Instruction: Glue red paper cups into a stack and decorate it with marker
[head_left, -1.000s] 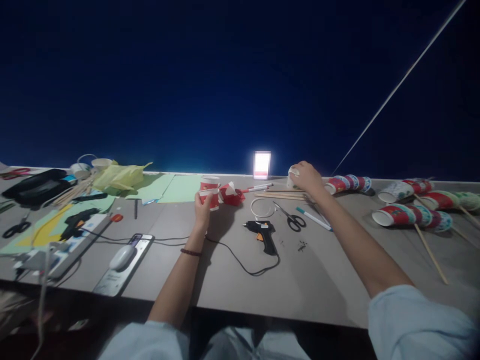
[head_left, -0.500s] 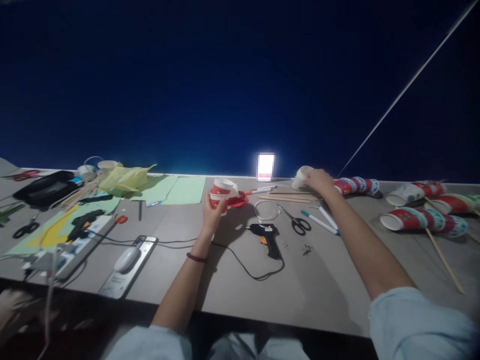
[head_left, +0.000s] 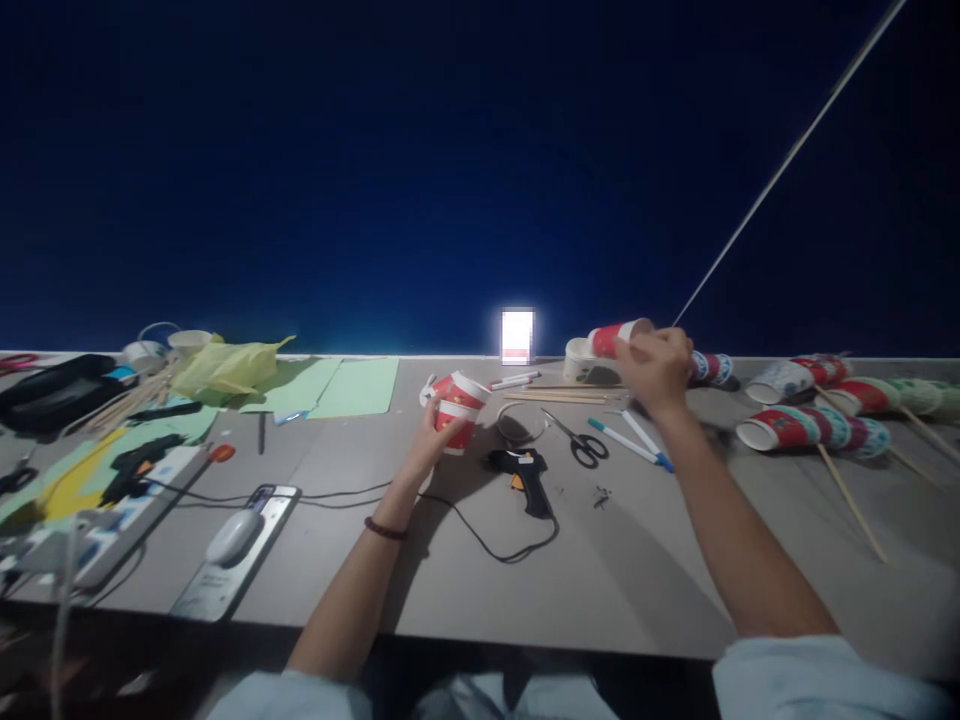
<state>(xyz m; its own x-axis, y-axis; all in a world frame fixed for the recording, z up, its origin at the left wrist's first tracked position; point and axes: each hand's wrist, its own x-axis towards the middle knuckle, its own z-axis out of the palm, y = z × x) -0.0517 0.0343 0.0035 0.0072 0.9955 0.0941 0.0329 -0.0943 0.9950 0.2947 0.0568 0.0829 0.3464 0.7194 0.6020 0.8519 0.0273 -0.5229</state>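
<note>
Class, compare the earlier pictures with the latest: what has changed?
The right hand has moved right from the white container, now holding a red cup. The left hand still holds stacked red cups, now leaning right. Glue gun and scissors stayed put.

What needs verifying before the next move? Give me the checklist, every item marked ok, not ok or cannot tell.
1. Left hand holding the stacked red cups: ok.
2. Right hand holding a red-and-white cup: ok.
3. Scissors away from both hands: ok.
4. Glue gun heated: cannot tell.
5. Black cord clear of the left arm: not ok, it passes behind it in view.
</note>
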